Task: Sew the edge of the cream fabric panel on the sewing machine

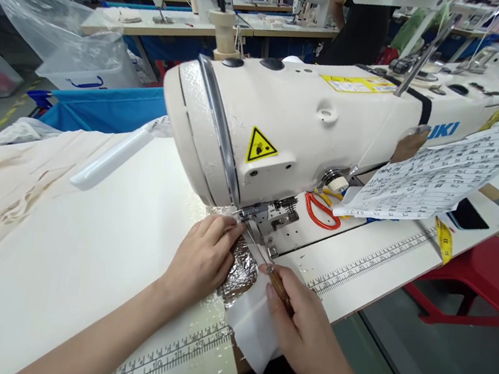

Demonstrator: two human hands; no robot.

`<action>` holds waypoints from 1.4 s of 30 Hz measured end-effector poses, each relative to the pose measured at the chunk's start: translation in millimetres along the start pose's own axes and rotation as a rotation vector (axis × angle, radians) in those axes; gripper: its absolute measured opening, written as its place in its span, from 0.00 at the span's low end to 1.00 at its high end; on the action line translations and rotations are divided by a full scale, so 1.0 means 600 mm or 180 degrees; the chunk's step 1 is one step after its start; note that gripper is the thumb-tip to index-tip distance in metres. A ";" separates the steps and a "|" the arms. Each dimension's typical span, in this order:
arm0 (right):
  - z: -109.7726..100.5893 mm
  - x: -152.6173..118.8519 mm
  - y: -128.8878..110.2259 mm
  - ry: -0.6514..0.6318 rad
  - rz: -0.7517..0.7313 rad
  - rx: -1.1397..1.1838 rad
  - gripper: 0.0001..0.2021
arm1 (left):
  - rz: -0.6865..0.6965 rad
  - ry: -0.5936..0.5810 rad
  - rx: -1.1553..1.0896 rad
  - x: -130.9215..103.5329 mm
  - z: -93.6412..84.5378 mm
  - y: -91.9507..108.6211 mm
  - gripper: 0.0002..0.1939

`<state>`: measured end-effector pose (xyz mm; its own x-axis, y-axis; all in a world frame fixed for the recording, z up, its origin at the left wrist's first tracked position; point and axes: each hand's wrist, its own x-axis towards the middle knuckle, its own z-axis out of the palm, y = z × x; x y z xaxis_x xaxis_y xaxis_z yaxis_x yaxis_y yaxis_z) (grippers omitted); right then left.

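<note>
A white sewing machine (258,126) stands over the table. Close to its presser foot (248,213), my left hand (203,255) has its fingers bent and pressed together on the upper end of a thin white piece of fabric (255,327). The fabric hangs down over the table's front edge. My right hand (300,318) is closed around the wooden handle of an awl (280,289). Its thin metal shaft slants up to the left, with the tip near my left fingertips and the presser foot. Crinkled silver foil (241,269) covers the surface beneath.
Red-handled scissors (322,213) lie behind the needle area. Handwritten paper (432,175) leans against the machine, near a phone (468,213) and yellow tape measure (443,242). Cream fabric (22,180) spreads over the left side. A red stool (483,275) stands right; another person (358,29) sits behind.
</note>
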<state>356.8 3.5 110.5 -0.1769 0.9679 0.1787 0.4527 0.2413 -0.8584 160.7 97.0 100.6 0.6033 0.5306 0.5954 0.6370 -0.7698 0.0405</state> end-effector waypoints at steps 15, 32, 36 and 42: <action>0.007 0.014 0.009 0.0065 -0.0096 -0.0194 0.11 | 0.0174 -0.0143 0.0340 0.000 0.002 0.001 0.15; 0.044 0.012 -0.046 0.0278 -0.1895 -0.0514 0.16 | -0.0200 -0.0591 0.0796 0.031 0.011 0.005 0.10; 0.047 -0.003 -0.035 0.0232 -0.1737 -0.0800 0.14 | -0.0746 -0.0371 0.0487 0.034 0.014 -0.003 0.09; 0.013 0.004 0.013 0.0716 -0.0833 -0.1580 0.15 | -0.1101 0.0194 -0.1170 0.021 0.016 -0.027 0.10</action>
<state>353.0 7.5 100.4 -0.1729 0.8501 0.4975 0.7824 0.4253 -0.4549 162.4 119.4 99.6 0.3508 0.7634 0.5425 0.5771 -0.6324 0.5168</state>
